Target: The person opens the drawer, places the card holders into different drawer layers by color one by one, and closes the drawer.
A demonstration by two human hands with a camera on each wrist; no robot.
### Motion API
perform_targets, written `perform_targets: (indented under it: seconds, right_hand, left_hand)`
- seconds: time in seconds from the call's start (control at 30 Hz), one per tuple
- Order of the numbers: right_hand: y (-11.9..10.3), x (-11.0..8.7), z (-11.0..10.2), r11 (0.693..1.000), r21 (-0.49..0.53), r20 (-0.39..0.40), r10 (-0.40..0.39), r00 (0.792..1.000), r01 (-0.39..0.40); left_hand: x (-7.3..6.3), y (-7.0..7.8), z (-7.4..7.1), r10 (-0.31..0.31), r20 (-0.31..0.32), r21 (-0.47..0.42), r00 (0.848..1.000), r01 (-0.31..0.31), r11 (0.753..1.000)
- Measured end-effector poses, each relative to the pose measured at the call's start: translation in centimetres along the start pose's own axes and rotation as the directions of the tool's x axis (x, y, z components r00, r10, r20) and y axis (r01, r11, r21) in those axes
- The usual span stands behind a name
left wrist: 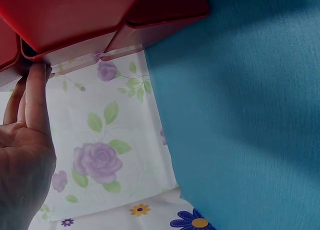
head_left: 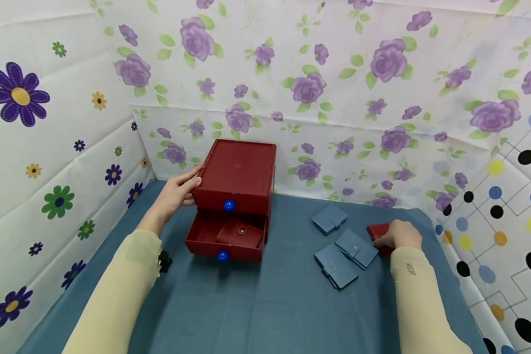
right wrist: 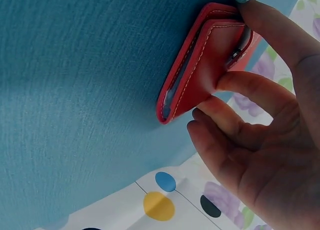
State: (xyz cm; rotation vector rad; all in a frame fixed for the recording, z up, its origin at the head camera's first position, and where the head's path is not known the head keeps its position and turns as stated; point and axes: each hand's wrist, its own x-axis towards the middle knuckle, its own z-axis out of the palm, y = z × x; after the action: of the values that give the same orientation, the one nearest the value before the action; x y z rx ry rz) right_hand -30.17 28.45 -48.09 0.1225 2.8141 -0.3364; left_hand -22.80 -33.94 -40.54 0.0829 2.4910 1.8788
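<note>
Counted in the right hand's (head_left: 400,235) grip: one red wallet (right wrist: 207,65); just left of that grip, three blue wallets (head_left: 358,248). Farther left, against the left hand (head_left: 179,189), one red chest (head_left: 239,164) with two drawers (head_left: 243,253) and two blue knobs (head_left: 228,205), plus a second red wallet (head_left: 241,238) showing in the open lower drawer. Below both hands, one blue cloth (head_left: 287,314).

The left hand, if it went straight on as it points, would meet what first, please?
Most likely the red drawer box: the left hand seems to rest against its side, though exact depth is unclear.
</note>
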Motion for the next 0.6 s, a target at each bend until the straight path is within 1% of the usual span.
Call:
perform_targets:
  seconds: [0.17,0.33,0.43,0.6]
  right_hand:
    - [0.3,0.3,0.2,1.000,0.000,0.004,0.003,1.000,-0.003]
    - [1.1,0.8,0.1,0.998,0.020,0.021,-0.053,0.998,0.053]
    - [1.9,0.9,0.0,0.995,0.051,0.028,-0.082,0.996,0.081]
    - [3.2,0.5,0.2,0.990,0.116,0.035,-0.088,0.996,0.083]
  left_hand:
    - [0.0,0.0,0.0,0.002,0.000,0.006,1.000,-0.002,1.000]
    - [0.2,0.1,0.0,-0.003,-0.001,0.000,1.000,0.003,1.000]
    - [0.2,0.2,0.0,-0.003,-0.002,0.000,1.000,0.003,1.000]
    - [0.0,0.1,0.1,-0.002,0.004,0.003,1.000,0.002,1.000]
